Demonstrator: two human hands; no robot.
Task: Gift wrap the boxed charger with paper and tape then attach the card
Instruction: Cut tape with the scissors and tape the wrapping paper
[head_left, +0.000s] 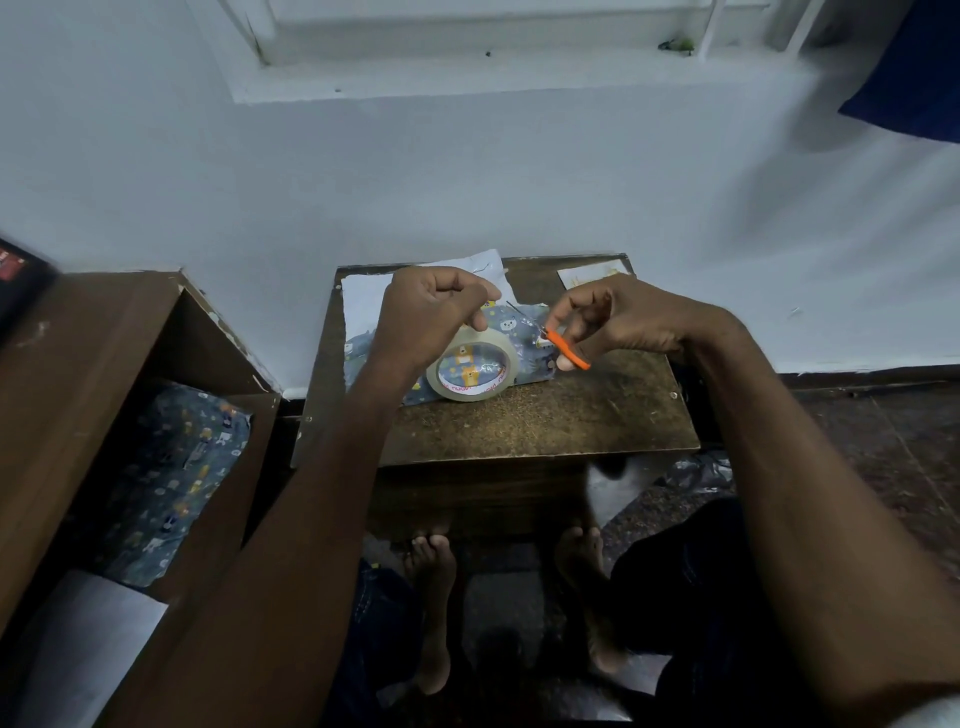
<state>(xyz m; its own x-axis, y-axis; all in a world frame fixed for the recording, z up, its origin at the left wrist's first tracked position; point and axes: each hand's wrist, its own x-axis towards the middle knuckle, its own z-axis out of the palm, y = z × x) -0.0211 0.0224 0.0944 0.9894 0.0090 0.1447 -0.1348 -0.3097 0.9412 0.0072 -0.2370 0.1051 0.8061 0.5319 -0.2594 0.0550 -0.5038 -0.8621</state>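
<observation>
A roll of clear tape (474, 370) stands tilted on the blue patterned wrapping paper (524, 332) that covers the box on the small brown table (545, 421). My left hand (434, 312) is curled above the roll and pinches its pulled-out tape end. My right hand (608, 317) grips small orange-handled scissors (563, 348), whose thin blades point left toward the tape strip. A white card (592, 273) lies at the table's back right corner.
White paper (363, 296) lies under the wrapped box at the back left of the table. A brown shelf unit (104, 389) on the left holds more patterned wrapping paper (171, 478). The wall is right behind the table. My bare feet are under it.
</observation>
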